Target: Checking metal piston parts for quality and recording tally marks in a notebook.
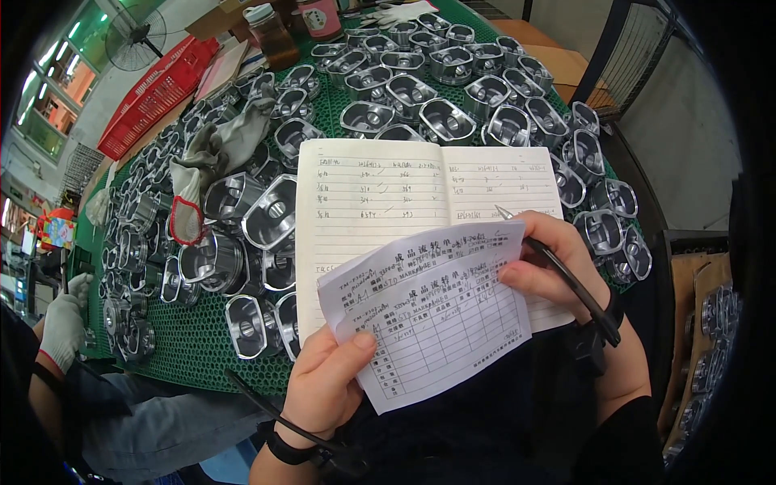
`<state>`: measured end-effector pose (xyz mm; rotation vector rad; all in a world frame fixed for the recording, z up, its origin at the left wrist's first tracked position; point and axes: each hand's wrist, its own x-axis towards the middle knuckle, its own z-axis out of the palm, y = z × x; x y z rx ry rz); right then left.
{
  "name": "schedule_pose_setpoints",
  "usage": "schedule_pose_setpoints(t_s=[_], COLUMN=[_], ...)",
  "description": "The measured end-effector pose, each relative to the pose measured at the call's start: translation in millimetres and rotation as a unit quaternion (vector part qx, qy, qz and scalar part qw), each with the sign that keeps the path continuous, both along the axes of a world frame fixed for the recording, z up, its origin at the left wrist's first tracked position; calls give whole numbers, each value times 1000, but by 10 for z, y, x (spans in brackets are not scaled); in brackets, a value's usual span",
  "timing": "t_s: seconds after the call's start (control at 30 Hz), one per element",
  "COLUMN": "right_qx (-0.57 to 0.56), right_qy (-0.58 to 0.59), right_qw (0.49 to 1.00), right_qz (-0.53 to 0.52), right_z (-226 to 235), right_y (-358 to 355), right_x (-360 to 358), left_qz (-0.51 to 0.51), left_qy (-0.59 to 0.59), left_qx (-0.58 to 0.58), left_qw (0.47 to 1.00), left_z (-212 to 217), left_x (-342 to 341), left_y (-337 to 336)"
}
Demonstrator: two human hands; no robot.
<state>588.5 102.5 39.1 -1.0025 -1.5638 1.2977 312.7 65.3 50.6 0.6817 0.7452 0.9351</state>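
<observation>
Two overlapping white printed forms, filled in partly by hand, are held up in front of me. My left hand grips their lower left side, thumb on top. At the right edge my right hand pinches them, and a pen sticks out of the same hand with its pale tip toward the upper left. Behind the forms lies an open lined notebook with handwritten columns; the forms hide much of its lower half. It rests over several metal pistons.
Pistons cover much of the green mesh table. Grey gloves lie on the left ones. A red basket, a jar of brown liquid and a pink container stand farther back. A co-worker's gloved hand is at left.
</observation>
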Motion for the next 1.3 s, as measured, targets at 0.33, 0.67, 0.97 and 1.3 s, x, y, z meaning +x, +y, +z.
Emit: schedule_pose_setpoints(t_s=[0.33, 0.67, 0.97, 1.3], right_qx=[3, -8, -9, -52], right_qy=[-15, -1, -4, 86], right_qw=[1000, 1000, 1000, 995], right_qz=[0, -2, -1, -24], right_z=[-10, 8, -11, 100], right_y=[6, -8, 1, 5], right_x=[10, -9, -27, 42], left_qz=[2, -1, -5, -49], left_qy=[-3, 3, 12, 480], left_qx=[-7, 3, 2, 347], left_qw=[1000, 1000, 1000, 804], left_z=[10, 16, 33, 268], left_x=[-1, 3, -13, 162], left_y=[-1, -8, -12, -104])
